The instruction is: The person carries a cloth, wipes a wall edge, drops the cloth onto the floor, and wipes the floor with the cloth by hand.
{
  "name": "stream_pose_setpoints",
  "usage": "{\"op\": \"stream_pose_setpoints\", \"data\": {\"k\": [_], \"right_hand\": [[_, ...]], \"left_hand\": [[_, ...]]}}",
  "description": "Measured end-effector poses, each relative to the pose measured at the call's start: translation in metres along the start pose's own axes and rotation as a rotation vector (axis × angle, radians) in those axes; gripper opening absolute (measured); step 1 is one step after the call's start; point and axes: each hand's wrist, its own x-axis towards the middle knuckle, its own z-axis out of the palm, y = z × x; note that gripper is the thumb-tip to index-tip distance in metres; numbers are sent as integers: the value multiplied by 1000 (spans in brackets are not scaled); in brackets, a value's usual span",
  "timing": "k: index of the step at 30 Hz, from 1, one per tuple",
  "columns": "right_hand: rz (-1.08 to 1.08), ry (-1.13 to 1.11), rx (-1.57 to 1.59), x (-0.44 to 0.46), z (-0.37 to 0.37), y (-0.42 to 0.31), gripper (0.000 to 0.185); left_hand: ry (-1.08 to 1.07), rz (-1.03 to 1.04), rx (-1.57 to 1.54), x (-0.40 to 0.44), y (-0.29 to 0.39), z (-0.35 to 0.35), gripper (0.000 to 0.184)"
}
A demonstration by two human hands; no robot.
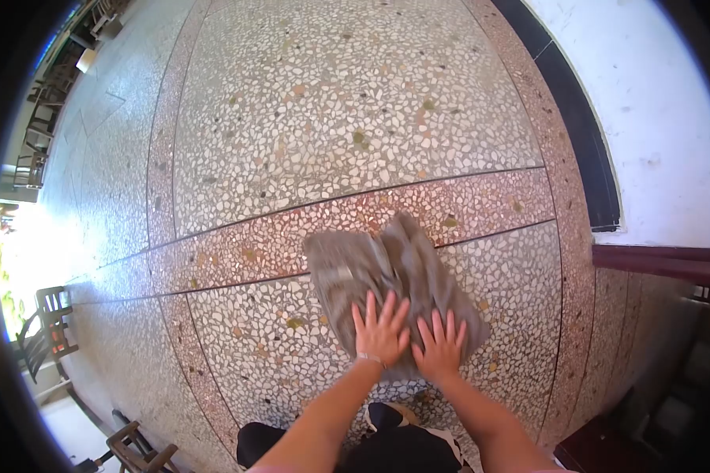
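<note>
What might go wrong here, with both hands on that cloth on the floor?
The cloth might slide on the floor and upset the person's balance, since the left hand and right hand both lie spread on it. Its raised folds could bunch up further if pushed. The thin band just behind the left hand might snag on it.

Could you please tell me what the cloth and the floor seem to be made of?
Cloth: soft fabric, matte grey-brown, judging by its folds and creases; the fibre is unclear.
Floor: likely terrazzo, from the irregular pale chips set in it; the glare at left suggests a smooth, polished finish.
</note>
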Motion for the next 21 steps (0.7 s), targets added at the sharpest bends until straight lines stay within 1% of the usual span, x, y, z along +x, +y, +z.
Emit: {"op": "stream_pose_setpoints", "data": {"k": [2,4,7,9,10,11,13,14,21], "right_hand": [[17,-33,-15,-56,17,3,63],[101,-42,13,-92,32,10,62],[106,-17,-17,-78,25,6,62],[113,-59,4,-47,10,12,60],[62,-40,27,-28,6,18,59],[12,-22,49,-7,1,25,58],[12,11,41,41,-11,33,58],[18,6,46,65,-16,34,58],[72,114,16,215,-39,46,57]], "left_hand": [[-45,49,-27,-33,19,13,66],[-74,69,-37,-46,28,16,66],[-125,117,-55,-43,26,18,65],[-129,176,-10,-35,22,17,65],[-94,185,-43,-19,18,16,64],[-106,199,-47,3,14,12,64],[-12,209,-21,52,7,-4,65],[-21,211,-20,73,4,-11,65],[64,117,32,211,-15,-50,67]]}}
